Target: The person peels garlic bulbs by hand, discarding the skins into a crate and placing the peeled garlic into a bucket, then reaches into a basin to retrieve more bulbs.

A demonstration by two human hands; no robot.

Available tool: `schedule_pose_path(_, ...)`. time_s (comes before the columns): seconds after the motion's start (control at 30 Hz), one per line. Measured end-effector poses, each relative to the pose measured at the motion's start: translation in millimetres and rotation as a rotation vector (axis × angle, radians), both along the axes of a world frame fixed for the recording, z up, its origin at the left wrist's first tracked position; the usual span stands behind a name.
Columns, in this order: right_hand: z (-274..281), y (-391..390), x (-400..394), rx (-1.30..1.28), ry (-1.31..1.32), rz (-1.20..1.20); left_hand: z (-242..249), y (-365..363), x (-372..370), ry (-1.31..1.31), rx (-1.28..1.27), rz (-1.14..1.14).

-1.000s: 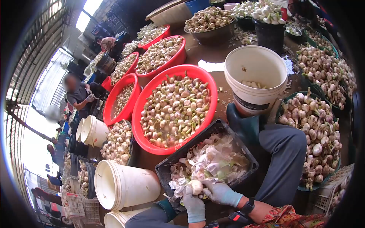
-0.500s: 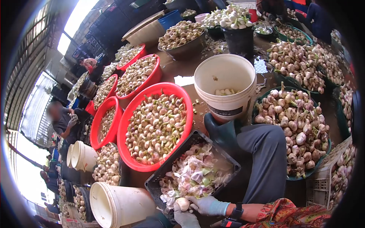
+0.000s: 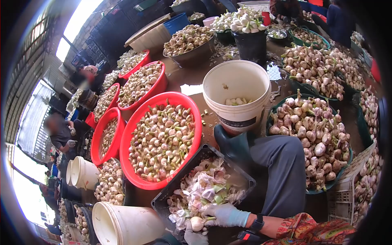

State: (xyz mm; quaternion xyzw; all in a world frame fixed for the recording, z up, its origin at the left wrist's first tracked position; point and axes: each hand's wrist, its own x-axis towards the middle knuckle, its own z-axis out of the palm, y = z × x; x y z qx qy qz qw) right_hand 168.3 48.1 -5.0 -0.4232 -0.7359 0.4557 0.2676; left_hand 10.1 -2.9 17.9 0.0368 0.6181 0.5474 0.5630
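A pale garlic bulb (image 3: 197, 223) is held at the lower edge of the view, over the near edge of a black crate (image 3: 250, 181). My left hand (image 3: 195, 237), in a grey glove, grips the bulb from below; part of this hand is cut off by the frame. My right hand (image 3: 228, 215), in a light glove with a blue-green cuff, has its fingers closed at the bulb's stem side. Loose garlic skins (image 3: 206, 188), whitish and purple with some green bits, fill much of the crate beside both hands.
Beyond the crate stand a red basin of garlic (image 3: 162, 143) and a white bucket (image 3: 237, 87) with some bulbs inside. A green-rimmed tub of garlic (image 3: 312, 141) is right of my knee. Another white bucket (image 3: 130, 224) lies on its side. A person (image 3: 61, 132) sits far left.
The bulb has turned and dropped slightly, and the fingers of my right hand have moved to its stem side. The whole view has shifted a little.
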Motion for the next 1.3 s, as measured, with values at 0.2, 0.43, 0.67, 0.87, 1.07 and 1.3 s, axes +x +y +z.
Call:
schedule_pose_path(0.2, -6, 1, -7, 0.047, -0.03, 0.147, 10, 7, 1, 0.071, 0.079, -0.184)
schedule_pose_path(0.43, -2, 10, 5, -0.8, 0.665, 0.008, 18, 2, -6, -0.114, 0.485, -0.301)
schedule_pose_path(0.67, -9, 6, -10, -1.089, 1.015, -0.172, -9, 0, -5, 0.047, 0.316, -0.242)
schedule_pose_path(0.87, -20, 17, -12, -0.509, 0.505, 0.014, -21, 9, -11, -0.033, 0.228, -0.473)
schedule_pose_path(1.07, -11, 19, -12, -0.666, 0.591, -0.114, -9, -1, -4, 0.035, 0.245, -0.262)
schedule_pose_path(1.3, -46, 37, 4, -0.768, 0.77, -0.552, 18, -14, 0, -0.249, 0.417, -0.239)
